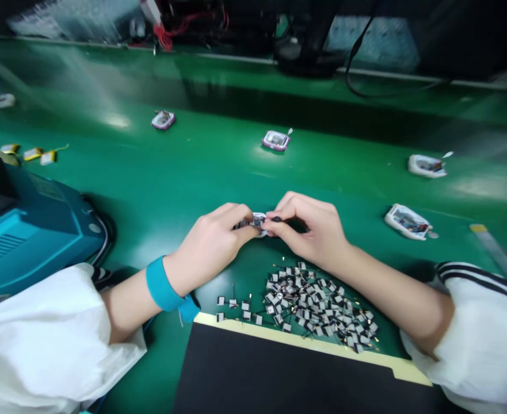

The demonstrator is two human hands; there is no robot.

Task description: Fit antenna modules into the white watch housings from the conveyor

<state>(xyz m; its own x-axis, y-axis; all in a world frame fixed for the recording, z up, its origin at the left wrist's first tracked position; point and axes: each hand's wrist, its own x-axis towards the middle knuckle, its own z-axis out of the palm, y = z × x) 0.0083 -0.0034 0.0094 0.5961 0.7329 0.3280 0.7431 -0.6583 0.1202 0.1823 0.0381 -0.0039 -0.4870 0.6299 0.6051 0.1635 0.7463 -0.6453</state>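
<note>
White casing (pixel 260 217) at frame ctr, in snug closed grip of L hand (pixel 212 242). Small black item (pixel 277 219) in tight pinch of R hand (pixel 316 230). Prob. best to steady w/ L, guide lightly w/ R.

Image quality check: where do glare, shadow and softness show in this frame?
Head view: white glare on the green tabletop, back left and far right; head view: a dark band across its rear; head view: the upper-left shell looks blurred; head view: left hand and right hand clearer, but the device between them lacks fine detail.
</note>
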